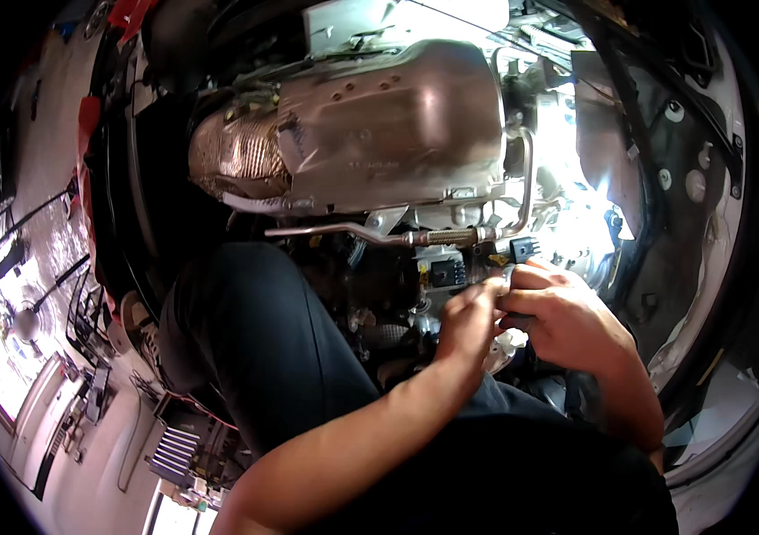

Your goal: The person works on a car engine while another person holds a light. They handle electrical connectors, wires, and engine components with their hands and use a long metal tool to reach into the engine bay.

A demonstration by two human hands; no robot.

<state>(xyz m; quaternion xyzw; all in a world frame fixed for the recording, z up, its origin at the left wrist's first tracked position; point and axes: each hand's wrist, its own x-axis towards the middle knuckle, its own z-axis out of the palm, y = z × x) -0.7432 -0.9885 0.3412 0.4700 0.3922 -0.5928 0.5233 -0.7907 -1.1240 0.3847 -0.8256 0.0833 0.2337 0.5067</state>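
Both hands meet over an open engine bay. Left hand and right hand face each other, fingers bent inward, fingertips nearly together. Small pale piece shows at the meeting point, between the fingertips; too small and partly covered to identify. Cannot tell which hand is actually closed on it, or how firmly.

Just above the grip: a dark connector block, close to the right hand's knuckles. Left of the grip, slightly higher: a second black connector, near the left hand's fingers. Farther up from the grip, a metal pipe with a braided section runs across, then bends upward at its right end. Beyond the pipe, a large brownish heat shield, its left end joined by a crinkled, foil-like cover. Directly below the grip, an off-white part, shape unclear between the wrists.

Left of the grip, well apart: a bent knee in dark trousers. Up and right of the grip, strong light washes out detail.
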